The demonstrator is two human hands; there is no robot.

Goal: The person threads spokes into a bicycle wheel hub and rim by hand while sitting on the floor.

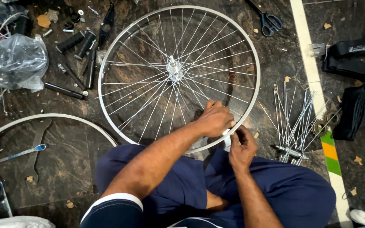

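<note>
Wheel rim [256, 84] pinched by both hands, seemingly; clear bag [13, 63] far left.

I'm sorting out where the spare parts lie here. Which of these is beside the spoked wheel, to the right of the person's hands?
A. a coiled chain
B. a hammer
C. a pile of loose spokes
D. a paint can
C: a fan of thin loose spokes lies on the floor just right of the wheel, near the right hand working at the rim.
</note>
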